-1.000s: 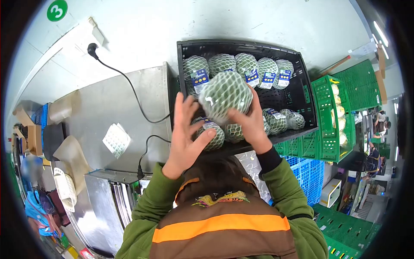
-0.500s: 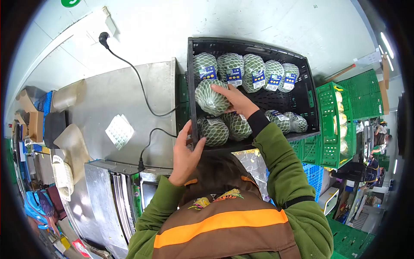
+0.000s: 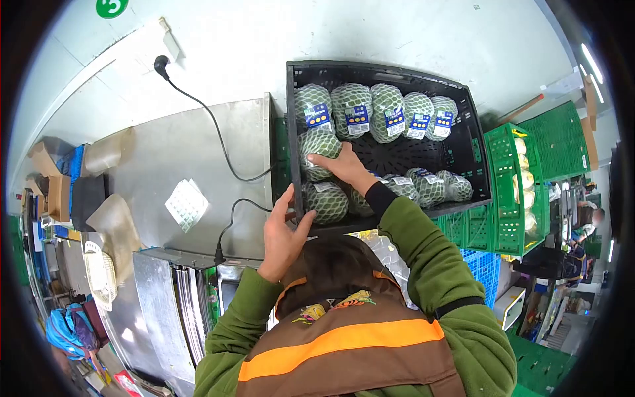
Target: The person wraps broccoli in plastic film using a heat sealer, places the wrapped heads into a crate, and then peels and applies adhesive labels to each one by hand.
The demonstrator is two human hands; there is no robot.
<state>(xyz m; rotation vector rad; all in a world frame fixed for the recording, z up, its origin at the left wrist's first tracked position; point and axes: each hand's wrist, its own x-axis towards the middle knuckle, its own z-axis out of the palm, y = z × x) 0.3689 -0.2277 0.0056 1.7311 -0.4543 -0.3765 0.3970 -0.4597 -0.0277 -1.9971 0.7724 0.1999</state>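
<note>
A black plastic crate [image 3: 481, 149] holds two rows of green melons in white foam nets. The far row, with a netted melon [image 3: 390, 109] among several, shows blue labels. My right hand [image 3: 349, 167] is closed round another netted melon [image 3: 320, 147] at the crate's left end, between the rows, thumb and fingers spread over its near and right sides. Just below it lies a netted melon [image 3: 327, 204] of the near row; my right forearm partly covers that row. My left hand [image 3: 283, 235] grips the crate's near left corner, fingers on the left wall and thumb along the near wall.
Left of the crate is a steel table [image 3: 198, 145] with a paper sheet [image 3: 186, 204] and black power cables [image 3: 215, 135]. Green crates [image 3: 512, 212] holding pale wrapped produce stand at right. A white wall [image 3: 370, 33] rises behind. A blue crate [image 3: 481, 268] sits below right.
My right hand has moved slightly left and lowered the netted melon deeper into the crate's left end. Its fingers now lie more on the near side. My left hand stays at the corner.
</note>
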